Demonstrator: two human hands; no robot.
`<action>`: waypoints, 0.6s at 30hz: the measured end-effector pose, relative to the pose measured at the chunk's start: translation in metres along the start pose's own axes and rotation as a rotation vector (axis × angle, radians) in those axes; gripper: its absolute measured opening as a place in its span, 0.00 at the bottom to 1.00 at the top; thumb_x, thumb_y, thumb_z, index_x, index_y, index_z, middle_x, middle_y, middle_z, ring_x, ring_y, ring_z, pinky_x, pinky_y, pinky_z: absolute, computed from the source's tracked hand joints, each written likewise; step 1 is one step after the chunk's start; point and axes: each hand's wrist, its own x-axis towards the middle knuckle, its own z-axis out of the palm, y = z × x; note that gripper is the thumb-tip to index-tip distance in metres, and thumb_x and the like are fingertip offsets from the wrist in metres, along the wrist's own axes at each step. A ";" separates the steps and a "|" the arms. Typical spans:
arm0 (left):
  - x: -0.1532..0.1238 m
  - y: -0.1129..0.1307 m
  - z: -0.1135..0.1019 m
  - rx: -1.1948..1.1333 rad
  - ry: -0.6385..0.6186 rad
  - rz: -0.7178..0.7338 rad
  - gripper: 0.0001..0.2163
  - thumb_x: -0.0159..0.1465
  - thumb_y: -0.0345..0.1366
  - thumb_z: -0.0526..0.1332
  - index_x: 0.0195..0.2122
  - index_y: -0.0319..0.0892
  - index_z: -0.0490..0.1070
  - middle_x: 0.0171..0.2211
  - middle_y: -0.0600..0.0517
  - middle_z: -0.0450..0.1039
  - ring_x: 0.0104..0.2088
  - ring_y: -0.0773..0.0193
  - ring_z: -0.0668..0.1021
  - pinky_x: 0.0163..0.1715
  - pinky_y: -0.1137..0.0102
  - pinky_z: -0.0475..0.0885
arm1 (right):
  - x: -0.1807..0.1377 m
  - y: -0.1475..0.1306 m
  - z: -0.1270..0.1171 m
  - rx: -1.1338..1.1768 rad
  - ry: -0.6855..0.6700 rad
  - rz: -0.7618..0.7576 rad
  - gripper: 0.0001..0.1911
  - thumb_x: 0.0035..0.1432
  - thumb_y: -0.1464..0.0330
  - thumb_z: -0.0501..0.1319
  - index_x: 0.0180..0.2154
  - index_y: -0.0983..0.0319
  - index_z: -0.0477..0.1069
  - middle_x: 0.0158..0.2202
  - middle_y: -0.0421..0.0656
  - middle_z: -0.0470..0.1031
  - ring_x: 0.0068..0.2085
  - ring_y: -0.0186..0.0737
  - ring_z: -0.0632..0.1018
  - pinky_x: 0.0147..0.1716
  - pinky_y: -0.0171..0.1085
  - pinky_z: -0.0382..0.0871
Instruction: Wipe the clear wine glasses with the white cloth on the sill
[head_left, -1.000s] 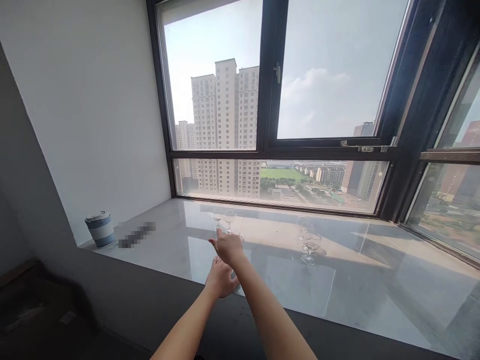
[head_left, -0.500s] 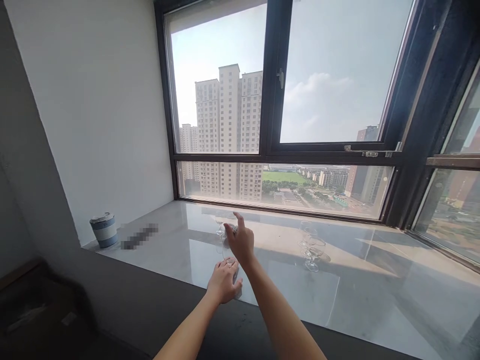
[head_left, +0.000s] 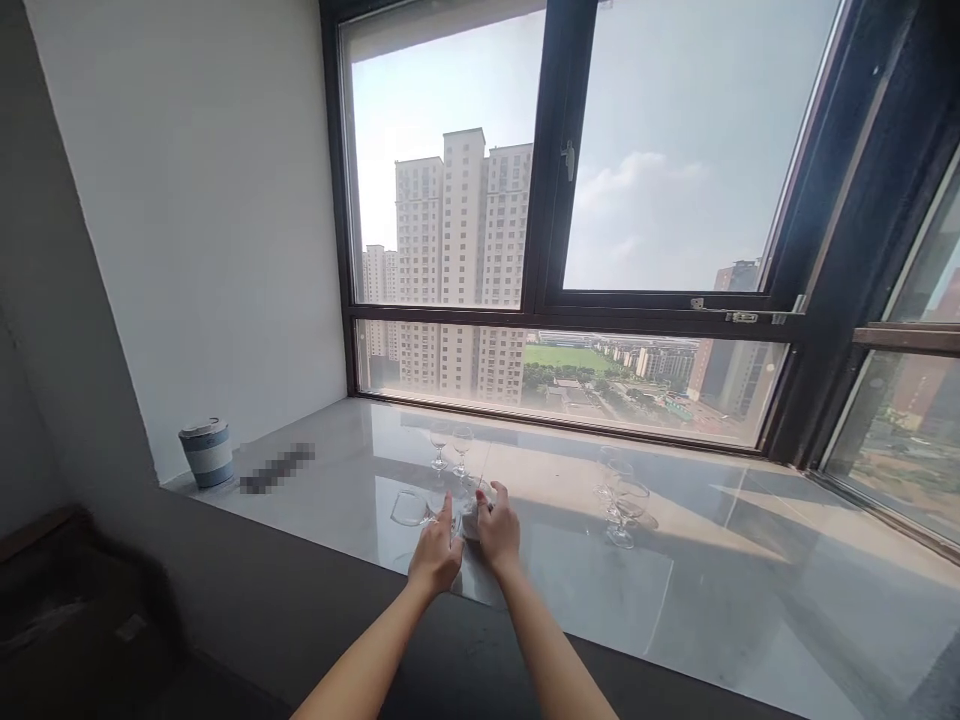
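My left hand is closed at the stem end of a clear stemmed glass, its index finger pointing forward. The glass is tipped over, bowl to the left, low over the sill. Close beside it on the right, my right hand has its fingers curled round a pale greyish thing that I cannot make out. Just beyond the hands stand two upright stemmed glasses, one on the left and one on the right.
More stemmed glasses stand close together on the right of the glossy sill. At the left end, by the wall, is a blue-and-white lidded tub next to a blurred-out patch. A dark-framed window rises behind.
My right hand has come back toward me, uncovering the second upright glass. The left hand has shifted slightly left and forward, and a glass now lies tipped leftward at it.
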 end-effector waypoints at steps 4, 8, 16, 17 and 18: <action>0.000 0.001 0.000 -0.022 0.001 -0.003 0.40 0.59 0.29 0.50 0.72 0.43 0.35 0.67 0.47 0.58 0.64 0.57 0.65 0.61 0.65 0.58 | -0.008 -0.007 0.022 0.067 -0.133 -0.031 0.27 0.71 0.59 0.37 0.59 0.61 0.63 0.49 0.50 0.78 0.49 0.44 0.79 0.44 0.38 0.69; -0.001 0.002 -0.001 -0.009 0.012 -0.012 0.39 0.60 0.30 0.50 0.72 0.39 0.36 0.69 0.45 0.55 0.66 0.57 0.62 0.62 0.65 0.57 | -0.005 -0.012 0.018 0.040 -0.137 0.001 0.27 0.70 0.59 0.37 0.60 0.63 0.62 0.48 0.52 0.78 0.48 0.45 0.79 0.43 0.38 0.69; 0.000 -0.001 0.003 -0.035 0.094 -0.015 0.38 0.61 0.31 0.49 0.72 0.37 0.36 0.69 0.43 0.53 0.67 0.56 0.61 0.63 0.64 0.58 | -0.007 -0.009 -0.014 -0.101 -0.043 -0.125 0.31 0.65 0.54 0.52 0.63 0.64 0.57 0.51 0.54 0.75 0.53 0.52 0.75 0.48 0.45 0.67; 0.000 0.000 0.004 -0.040 0.101 0.002 0.37 0.62 0.32 0.50 0.72 0.37 0.38 0.69 0.43 0.52 0.67 0.56 0.60 0.63 0.63 0.58 | -0.008 -0.011 -0.017 -0.082 -0.001 -0.202 0.32 0.63 0.54 0.54 0.63 0.64 0.56 0.54 0.55 0.72 0.55 0.52 0.72 0.50 0.46 0.66; 0.000 0.001 0.004 -0.041 0.100 0.027 0.36 0.62 0.33 0.50 0.72 0.38 0.40 0.70 0.43 0.51 0.68 0.55 0.59 0.64 0.62 0.57 | -0.008 -0.014 -0.019 -0.048 0.021 -0.292 0.34 0.62 0.55 0.56 0.64 0.64 0.55 0.57 0.55 0.69 0.58 0.51 0.70 0.53 0.46 0.65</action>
